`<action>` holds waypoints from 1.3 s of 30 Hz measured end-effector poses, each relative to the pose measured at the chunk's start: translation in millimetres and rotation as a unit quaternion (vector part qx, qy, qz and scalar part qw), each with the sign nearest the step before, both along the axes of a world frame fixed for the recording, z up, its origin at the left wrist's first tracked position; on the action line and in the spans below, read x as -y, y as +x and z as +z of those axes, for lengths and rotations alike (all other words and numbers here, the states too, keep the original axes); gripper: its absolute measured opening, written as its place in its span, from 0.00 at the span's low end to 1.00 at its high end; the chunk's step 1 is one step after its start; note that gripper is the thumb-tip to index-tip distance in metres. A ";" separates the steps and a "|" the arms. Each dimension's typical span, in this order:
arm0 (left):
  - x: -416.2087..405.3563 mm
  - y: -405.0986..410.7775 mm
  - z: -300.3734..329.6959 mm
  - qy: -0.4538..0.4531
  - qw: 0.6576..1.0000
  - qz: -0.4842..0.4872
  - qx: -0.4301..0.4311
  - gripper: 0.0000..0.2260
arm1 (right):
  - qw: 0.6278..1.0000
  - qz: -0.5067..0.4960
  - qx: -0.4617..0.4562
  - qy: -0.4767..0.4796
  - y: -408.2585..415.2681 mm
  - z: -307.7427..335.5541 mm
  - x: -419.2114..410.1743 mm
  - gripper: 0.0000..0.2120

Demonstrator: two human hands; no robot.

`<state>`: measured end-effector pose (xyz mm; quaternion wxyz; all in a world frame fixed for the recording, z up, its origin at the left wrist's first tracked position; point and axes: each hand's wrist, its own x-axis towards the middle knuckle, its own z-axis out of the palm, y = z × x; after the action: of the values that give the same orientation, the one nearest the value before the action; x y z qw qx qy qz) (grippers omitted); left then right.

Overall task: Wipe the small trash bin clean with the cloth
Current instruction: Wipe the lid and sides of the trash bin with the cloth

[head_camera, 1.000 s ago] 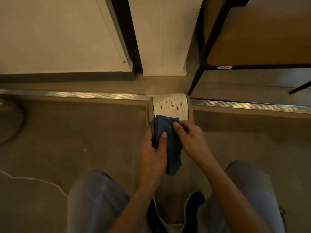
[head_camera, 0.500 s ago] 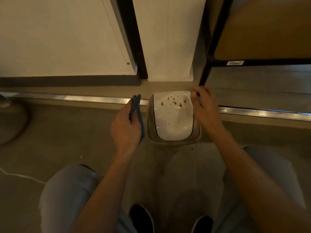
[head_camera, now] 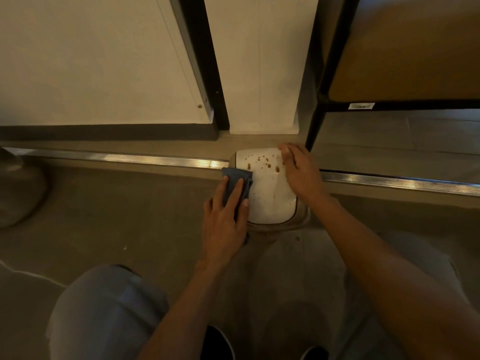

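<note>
Head view, looking down at the floor. The bin stands between my two hands, its white lid spattered with brown spots toward the far edge. My left hand lies flat on the folded blue cloth, fingers straight and spread, pressing it onto the lid's left edge; this grip is not curled round the cloth, which juts out beyond my fingertips. My right hand rests on the bin's far right corner, fingers loosely bent over the rim; how firmly this grip holds I cannot tell, as the fingertips are blurred. The spots lie just right of the cloth and just left of my right hand, apart from the cloth. A metal strip in the floor runs beyond my left hand and passes behind the bin. Past my right hand stands a black leg of a shelf. My knees and shoes show nearest me.
</note>
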<state>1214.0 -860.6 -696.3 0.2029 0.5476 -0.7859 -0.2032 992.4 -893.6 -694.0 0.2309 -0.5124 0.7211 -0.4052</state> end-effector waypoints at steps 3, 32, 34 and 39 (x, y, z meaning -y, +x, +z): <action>8.5 -0.7 -12.9 -0.033 0.999 -0.029 -0.004 0.22 | 0.999 -0.022 -0.017 -0.029 4.5 -10.3 -1.3 0.21; 23.4 -16.2 -21.9 -0.031 0.998 0.036 -0.048 0.20 | 0.994 -0.071 -0.034 -0.078 12.2 -24.7 2.8 0.19; 36.0 -17.5 -11.6 -0.028 0.999 0.026 -0.031 0.20 | 0.995 -0.068 -0.038 -0.070 12.6 -24.2 3.2 0.20; 105.5 -46.3 17.7 0.022 0.999 0.016 0.021 0.18 | 0.995 -0.065 -0.040 -0.063 12.5 -22.3 1.2 0.19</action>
<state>1167.7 -966.2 -678.5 0.1775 0.5690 -0.7761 -0.2059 1004.9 -894.8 -716.3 0.1423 -0.4934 0.7346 -0.4435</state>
